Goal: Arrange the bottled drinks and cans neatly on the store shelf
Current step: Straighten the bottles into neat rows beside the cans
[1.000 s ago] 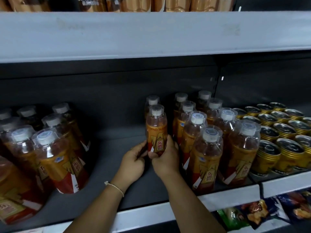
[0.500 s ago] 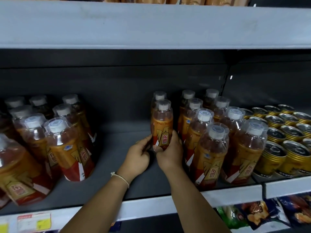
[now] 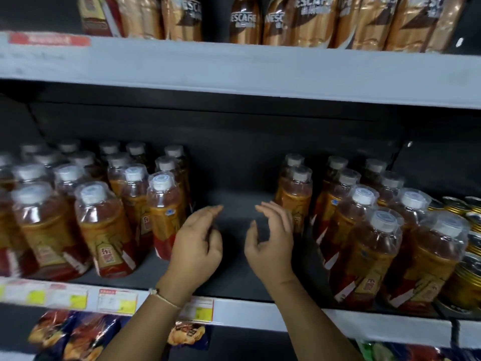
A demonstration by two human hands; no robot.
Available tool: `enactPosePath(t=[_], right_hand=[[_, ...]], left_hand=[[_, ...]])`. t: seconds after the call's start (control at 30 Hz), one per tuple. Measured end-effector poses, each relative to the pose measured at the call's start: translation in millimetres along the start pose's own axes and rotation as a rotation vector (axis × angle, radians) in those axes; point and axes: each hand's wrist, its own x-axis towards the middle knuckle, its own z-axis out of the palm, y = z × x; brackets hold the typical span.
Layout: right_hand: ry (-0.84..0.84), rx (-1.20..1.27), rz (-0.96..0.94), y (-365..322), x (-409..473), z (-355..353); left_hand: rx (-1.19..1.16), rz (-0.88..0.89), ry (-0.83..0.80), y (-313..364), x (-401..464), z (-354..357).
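Both my hands hang empty over the bare strip of the shelf [image 3: 234, 272], between two blocks of bottled drinks; my left hand [image 3: 196, 252] has its fingers loosely curled and holds nothing; my right hand [image 3: 272, 246] has its fingers apart, lightly bent, touching nothing that I can make out.

The left block of bottles [image 3: 104, 220] stands at about 9 o'clock from my hands, its nearest bottle [image 3: 164, 214] just beside my left hand; the right block of bottles [image 3: 369, 235] stands at 3 o'clock, with its leftmost column [image 3: 296, 194] at 1 o'clock, just beyond my right fingertips; the gold cans [image 3: 466, 272] sit at the far 3 o'clock edge of the shelf.

Judgement on the step in hand: the gap between the blocks wants closing or filling; I would take each bottle low on the body with both hands, slide rather than lift, keep it upright, turn the label to the front, and align it with the front row.

Writing: the bottle labels are orange and red with Chinese characters, too blurred to read; the bronze bottles [image 3: 307, 19] on the shelf above, at 12 o'clock, read NESCAFE; the price tags [image 3: 117, 300] on the shelf rail are illegible.
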Motion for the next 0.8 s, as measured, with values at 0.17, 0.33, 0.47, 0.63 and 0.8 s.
enactPosePath(t=[0.17, 0.33, 0.47, 0.63, 0.8], right_hand=[[-0.145, 0.081, 0.004, -27, -12, 38], [-0.553, 0.240, 0.306, -42, -22, 66], [-0.735, 0.345, 0.490, -49, -22, 88], [-0.810, 0.377, 0.588, -54, -24, 99], [-0.804, 0.334, 0.636, -53, -20, 88]], left_hand=[[0.087, -0.027, 0.065, -18, -19, -38], [0.146, -0.240, 0.094, -45, -34, -57], [0.229, -0.386, -0.059, -59, -42, -56], [0.339, -0.455, -0.226, -67, -43, -51], [0.322, -0.436, -0.242, -69, -40, -44]])
